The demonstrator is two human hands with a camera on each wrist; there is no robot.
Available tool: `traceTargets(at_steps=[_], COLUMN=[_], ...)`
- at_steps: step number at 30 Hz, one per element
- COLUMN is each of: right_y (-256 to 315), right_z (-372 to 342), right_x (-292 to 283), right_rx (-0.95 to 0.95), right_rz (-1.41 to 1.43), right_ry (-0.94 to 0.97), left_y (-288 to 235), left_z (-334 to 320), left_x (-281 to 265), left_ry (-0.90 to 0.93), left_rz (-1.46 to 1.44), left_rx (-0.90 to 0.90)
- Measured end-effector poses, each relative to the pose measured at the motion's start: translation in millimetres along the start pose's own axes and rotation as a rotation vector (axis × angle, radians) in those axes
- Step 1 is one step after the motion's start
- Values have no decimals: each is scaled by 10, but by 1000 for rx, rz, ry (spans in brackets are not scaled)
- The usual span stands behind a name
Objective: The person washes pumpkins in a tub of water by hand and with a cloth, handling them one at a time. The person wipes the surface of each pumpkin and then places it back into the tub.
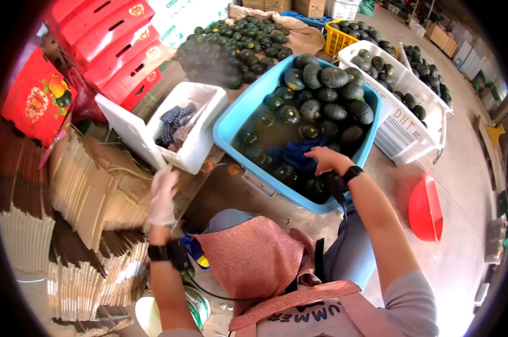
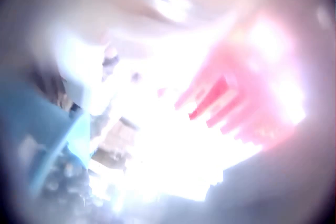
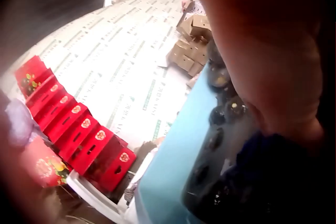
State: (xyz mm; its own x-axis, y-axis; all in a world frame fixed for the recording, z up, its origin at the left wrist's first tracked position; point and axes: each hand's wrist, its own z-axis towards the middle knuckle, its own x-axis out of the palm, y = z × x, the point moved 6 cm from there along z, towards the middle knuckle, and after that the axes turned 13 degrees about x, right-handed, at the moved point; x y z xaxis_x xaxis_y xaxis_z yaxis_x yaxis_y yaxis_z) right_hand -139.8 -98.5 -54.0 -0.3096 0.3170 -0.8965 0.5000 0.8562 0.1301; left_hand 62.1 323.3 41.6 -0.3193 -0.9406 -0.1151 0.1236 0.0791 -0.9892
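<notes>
A large light-blue tub holds murky water and many dark green pumpkins, some partly under the surface. My bare right hand is over the tub's near side and grips a bunched dark blue cloth at the waterline. The right wrist view has the same cloth below the fingers, mostly in shadow. My left hand, in a thin whitish glove, is raised left of the tub with nothing in it, fingers extended and somewhat blurred. It is close to the white foam box's lid. Glare washes out the left wrist view.
Checkered cloth lies inside the foam box. Red cartons and flattened cardboard are stacked at left. More pumpkins pile up behind. White crates and a red basin stand at right.
</notes>
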Motion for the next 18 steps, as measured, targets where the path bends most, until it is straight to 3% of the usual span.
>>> traceTargets(at_steps=[1, 3, 4, 5, 6, 7, 8, 10, 12, 14, 15, 16, 18], right_y=[47, 35, -10, -76, -72, -129, -192, -23, 81, 188, 253, 315, 517], right_z=[40, 244, 345, 500, 558, 578, 547, 343, 476, 773, 924, 1040, 1068], right_x=[-9, 4, 36, 41, 11, -156, -342, -816, -913, -760, -625, -442, -299], right_rx=[-7, 28, 81, 81, 82, 232, 388, 545, 503, 367, 273, 179, 85], right_rz=[18, 96, 152, 210, 233, 426, 613, 617, 524, 526, 471, 414, 200], right_ry=[-92, -71, -41, -134, -140, -336, -533, -565, -643, -535, -384, -224, -192], left_y=[-318, -566, -739, -507, -434, -138, -161, 662, 386, 583, 677, 858, 1048], left_z=[193, 526, 538, 784, 868, 1052, 1045, 1438, 1408, 1547, 1553, 1608, 1646], left_x=[291, 862, 1197, 1486, 1756, 2060, 2331, 2617, 2845, 2940, 2980, 3055, 3177], left_ry=[156, 391, 433, 569, 628, 809, 949, 861, 894, 829, 787, 856, 867], left_rz=[60, 66, 121, 166, 425, 504, 717, 1002, 1092, 1082, 1146, 1238, 1294], left_rx=[115, 358, 207, 331, 225, 239, 156, 115, -68, -150, -243, -250, -267])
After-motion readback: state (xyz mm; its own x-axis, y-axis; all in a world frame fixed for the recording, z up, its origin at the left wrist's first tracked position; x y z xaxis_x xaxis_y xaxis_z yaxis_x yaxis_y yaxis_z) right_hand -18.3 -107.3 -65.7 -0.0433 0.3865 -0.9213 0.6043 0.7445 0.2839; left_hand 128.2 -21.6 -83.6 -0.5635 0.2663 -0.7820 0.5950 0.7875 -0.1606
